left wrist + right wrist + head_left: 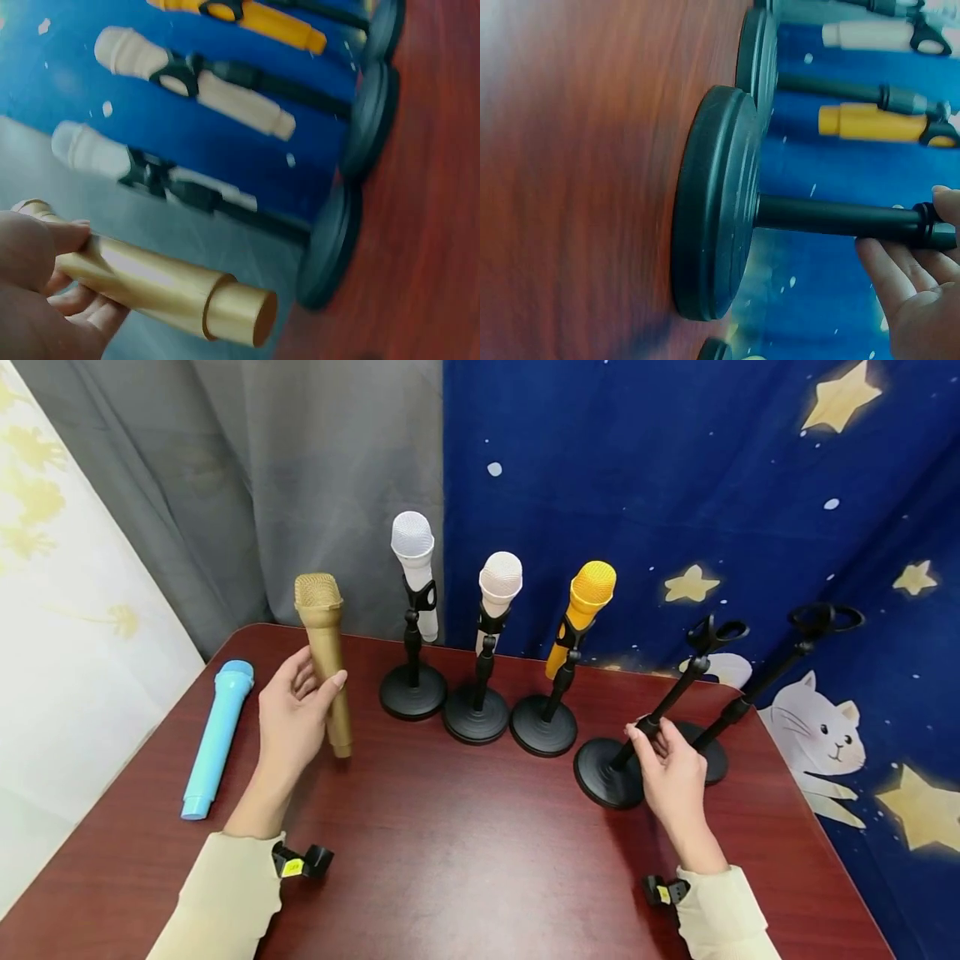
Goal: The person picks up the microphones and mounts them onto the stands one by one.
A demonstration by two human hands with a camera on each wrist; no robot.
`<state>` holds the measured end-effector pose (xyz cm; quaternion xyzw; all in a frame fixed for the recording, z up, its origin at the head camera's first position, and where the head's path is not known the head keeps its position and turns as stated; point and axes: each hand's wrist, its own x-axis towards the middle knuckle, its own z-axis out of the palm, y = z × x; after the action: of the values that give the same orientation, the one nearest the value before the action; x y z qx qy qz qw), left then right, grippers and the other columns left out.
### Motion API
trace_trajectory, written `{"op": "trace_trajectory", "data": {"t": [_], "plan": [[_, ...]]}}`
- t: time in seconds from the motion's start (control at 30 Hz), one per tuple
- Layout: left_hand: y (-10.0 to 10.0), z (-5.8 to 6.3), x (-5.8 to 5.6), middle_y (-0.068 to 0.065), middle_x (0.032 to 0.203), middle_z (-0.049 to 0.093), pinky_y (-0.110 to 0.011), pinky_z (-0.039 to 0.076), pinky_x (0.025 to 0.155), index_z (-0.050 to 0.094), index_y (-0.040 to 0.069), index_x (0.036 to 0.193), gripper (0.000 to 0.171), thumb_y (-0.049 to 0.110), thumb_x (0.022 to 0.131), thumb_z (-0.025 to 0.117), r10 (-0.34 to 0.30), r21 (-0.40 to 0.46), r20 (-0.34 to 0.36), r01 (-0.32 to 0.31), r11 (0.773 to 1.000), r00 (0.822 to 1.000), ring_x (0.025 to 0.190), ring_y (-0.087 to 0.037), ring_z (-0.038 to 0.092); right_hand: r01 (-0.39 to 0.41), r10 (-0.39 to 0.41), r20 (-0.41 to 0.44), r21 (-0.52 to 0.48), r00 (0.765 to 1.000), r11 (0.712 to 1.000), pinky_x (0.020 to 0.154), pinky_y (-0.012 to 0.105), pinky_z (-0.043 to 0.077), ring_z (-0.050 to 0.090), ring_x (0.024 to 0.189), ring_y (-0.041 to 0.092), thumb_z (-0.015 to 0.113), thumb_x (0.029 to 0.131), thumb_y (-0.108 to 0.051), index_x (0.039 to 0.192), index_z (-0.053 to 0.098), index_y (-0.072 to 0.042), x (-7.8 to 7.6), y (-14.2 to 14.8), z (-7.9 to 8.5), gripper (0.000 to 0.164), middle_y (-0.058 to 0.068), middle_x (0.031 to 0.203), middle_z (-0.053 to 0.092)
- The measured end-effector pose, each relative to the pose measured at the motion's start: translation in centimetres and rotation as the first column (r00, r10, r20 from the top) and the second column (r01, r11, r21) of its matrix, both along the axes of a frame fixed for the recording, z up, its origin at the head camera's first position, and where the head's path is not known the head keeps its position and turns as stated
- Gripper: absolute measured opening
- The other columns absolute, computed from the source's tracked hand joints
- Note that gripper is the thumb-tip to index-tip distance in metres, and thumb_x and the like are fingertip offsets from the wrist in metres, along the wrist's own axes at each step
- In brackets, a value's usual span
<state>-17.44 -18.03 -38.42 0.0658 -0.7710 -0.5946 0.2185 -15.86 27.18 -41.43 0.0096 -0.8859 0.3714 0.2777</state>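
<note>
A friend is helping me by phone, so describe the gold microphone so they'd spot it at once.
Start with the dark red table and go to its left side, where the blue microphone lies. Just right of that, the left hand holds the gold microphone head-up. Of all the microphones, it alone is gold and held in a hand.

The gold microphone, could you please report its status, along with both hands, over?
Left hand grips gold microphone, roughly upright. Right hand holds black stand, clip empty. Three filled stands between the hands.
</note>
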Motion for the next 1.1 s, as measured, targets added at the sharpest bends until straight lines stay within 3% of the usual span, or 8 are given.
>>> {"op": "trace_trajectory", "data": {"t": [0.13, 0.23, 0.33, 0.53, 0.63, 0.77, 0.93, 1.1], "plan": [[2.1, 1.2, 0.2, -0.017, 0.137, 0.064, -0.009, 0.052, 0.089, 0.048, 0.010, 0.150, 0.062, 0.006, 0.093, 0.071, -0.056, 0.080, -0.182, 0.072, 0.994, 0.982, 0.113, -0.002, 0.063, -0.057, 0.057, -0.015, -0.017, 0.998, 0.998, 0.078, -0.003, 0.043, 0.054, 0.090, -0.031, 0.073, 0.094, -0.019, 0.108, 0.072, -0.005, 1.3, -1.5, -0.1, 0.019, 0.012, 0.102, 0.079], [3.7, 2.2, 0.3, -0.017, 0.138, 0.063, -0.012, 0.052, 0.092, 0.044, 0.012, 0.152, 0.067, 0.002, 0.092, 0.071, -0.105, 0.093, -0.262, 0.133, 0.987, 0.959, 0.116, -0.003, 0.063, -0.105, 0.104, -0.019, -0.050, 0.994, 0.993, 0.079, -0.001, 0.046, 0.058, 0.090, -0.027, 0.075, 0.093, -0.016, 0.106, 0.072, -0.006, 2.2, -3.1, -0.2, 0.017, 0.010, 0.100, 0.079], [5.2, 3.3, 0.4, -0.016, 0.140, 0.062, -0.013, 0.052, 0.095, 0.046, 0.007, 0.151, 0.065, 0.001, 0.092, 0.071, -0.149, 0.070, -0.296, 0.177, 0.982, 0.944, 0.118, -0.004, 0.063, -0.147, 0.146, -0.024, -0.067, 0.989, 0.987, 0.079, 0.002, 0.049, 0.063, 0.091, -0.019, 0.076, 0.091, -0.014, 0.105, 0.072, -0.008, 2.9, -4.7, -0.2, 0.015, 0.009, 0.099, 0.079], [7.8, 5.8, 0.7, -0.013, 0.136, 0.064, -0.018, 0.054, 0.096, 0.053, 0.002, 0.144, 0.058, 0.001, 0.090, 0.073, -0.248, -0.014, -0.340, 0.259, 0.966, 0.907, 0.120, -0.015, 0.066, -0.231, 0.229, -0.046, -0.057, 0.972, 0.971, 0.077, 0.006, 0.052, 0.075, 0.090, 0.010, 0.078, 0.089, -0.013, 0.105, 0.071, -0.010, 3.6, -7.6, -0.2, 0.017, 0.006, 0.098, 0.079], [9.1, 6.8, 0.7, -0.011, 0.134, 0.064, -0.022, 0.054, 0.099, 0.053, 0.002, 0.142, 0.057, 0.001, 0.089, 0.075, -0.309, -0.086, -0.357, 0.299, 0.950, 0.882, 0.120, -0.018, 0.067, -0.269, 0.267, -0.050, -0.039, 0.963, 0.963, 0.077, 0.006, 0.053, 0.076, 0.089, 0.015, 0.078, 0.089, -0.014, 0.106, 0.072, -0.012, 3.9, -8.6, -0.3, 0.018, 0.003, 0.097, 0.080], [10.7, 7.8, 0.3, -0.013, 0.133, 0.062, -0.031, 0.055, 0.099, 0.050, -0.001, 0.140, 0.057, -0.003, 0.088, 0.074, -0.409, -0.185, -0.389, 0.365, 0.912, 0.825, 0.119, -0.020, 0.066, -0.304, 0.303, -0.051, -0.024, 0.952, 0.952, 0.076, 0.008, 0.054, 0.076, 0.089, 0.012, 0.078, 0.089, -0.016, 0.105, 0.071, -0.013, 3.9, -9.8, -0.3, 0.017, 0.000, 0.094, 0.080], [12.4, 8.9, -0.5, -0.018, 0.134, 0.062, -0.039, 0.055, 0.101, 0.045, -0.003, 0.140, 0.055, -0.004, 0.091, 0.070, -0.529, -0.326, -0.399, 0.423, 0.845, 0.749, 0.122, -0.022, 0.063, -0.359, 0.357, -0.048, -0.034, 0.933, 0.933, 0.075, 0.012, 0.057, 0.076, 0.087, 0.011, 0.076, 0.091, -0.019, 0.106, 0.071, -0.013, 3.7, -11.1, -0.3, 0.017, 0.001, 0.092, 0.080], [13.5, 9.7, -1.3, -0.019, 0.135, 0.057, -0.040, 0.050, 0.106, 0.042, -0.005, 0.142, 0.051, 0.001, 0.096, 0.064, -0.607, -0.422, -0.376, 0.454, 0.785, 0.700, 0.122, -0.025, 0.057, -0.389, 0.388, -0.030, -0.037, 0.921, 0.921, 0.073, 0.014, 0.058, 0.076, 0.084, 0.007, 0.075, 0.092, -0.023, 0.106, 0.070, -0.018, 3.5, -12.6, -0.2, 0.016, 0.001, 0.090, 0.080]]}}
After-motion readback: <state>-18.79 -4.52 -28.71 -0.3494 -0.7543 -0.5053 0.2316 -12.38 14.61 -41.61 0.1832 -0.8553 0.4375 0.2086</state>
